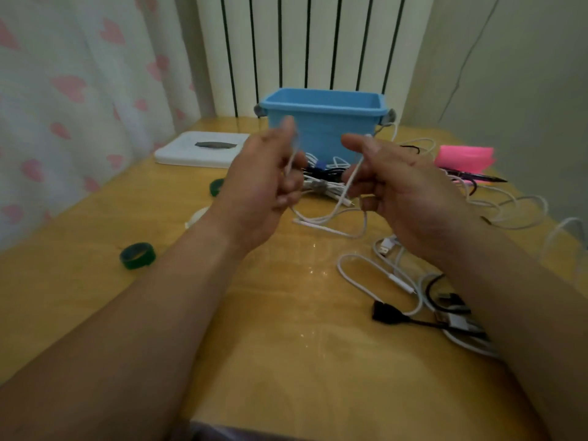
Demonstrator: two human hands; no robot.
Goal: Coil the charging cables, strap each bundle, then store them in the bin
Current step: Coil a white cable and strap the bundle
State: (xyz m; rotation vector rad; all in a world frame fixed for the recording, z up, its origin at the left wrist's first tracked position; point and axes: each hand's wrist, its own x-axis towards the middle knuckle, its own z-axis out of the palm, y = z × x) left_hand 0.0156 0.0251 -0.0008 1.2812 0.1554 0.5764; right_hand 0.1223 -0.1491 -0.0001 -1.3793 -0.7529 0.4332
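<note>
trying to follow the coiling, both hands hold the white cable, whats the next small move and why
Probably bring the right hand to the left hand to lay a first loop: the white cable hangs slack between them, not yet coiled.

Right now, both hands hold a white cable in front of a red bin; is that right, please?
The bin is blue, not red, as the head view shows; left hand and right hand do hold the white cable before it.

A flat white box [202, 149] lies left on the table [286, 361]; pink sheets [464, 157] and a dark pen [474, 178] right.
</note>
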